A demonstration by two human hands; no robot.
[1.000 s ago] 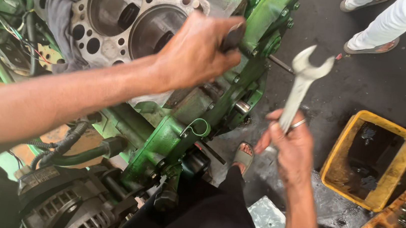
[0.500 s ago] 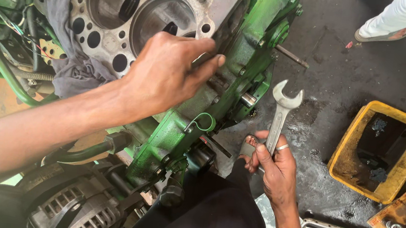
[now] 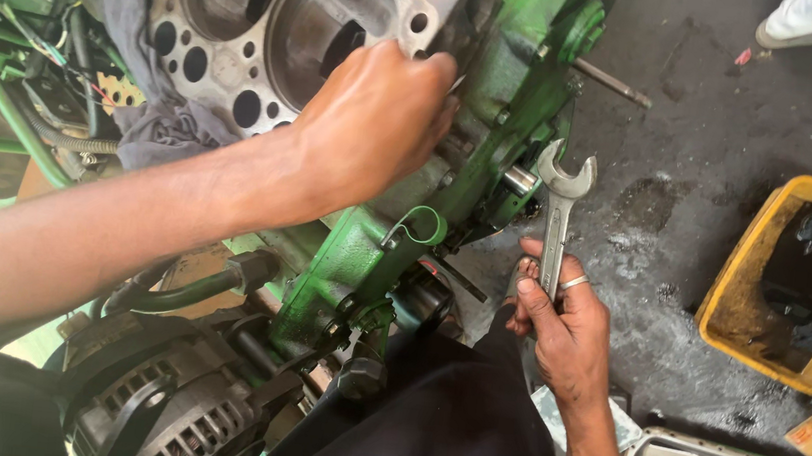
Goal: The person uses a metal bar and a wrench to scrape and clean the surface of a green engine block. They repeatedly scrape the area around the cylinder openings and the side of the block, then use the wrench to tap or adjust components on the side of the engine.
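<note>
Looking down, we see the green engine block point(image 3: 500, 97) filling the upper left, its grey cylinder deck point(image 3: 246, 30) facing us with two open bores. Right of the block, a yellow tray point(image 3: 741, 293) sits on the dark floor point(image 3: 696, 148). Our left hand point(image 3: 377, 119) rests against the block's upper side, fingers point(image 3: 437, 75) curled together onto its edge. Just right of the block, our right hand point(image 3: 562, 325) has its fingers clamped on a silver open-end wrench point(image 3: 558, 214), held upright with its open end up, close beside the block's side.
</note>
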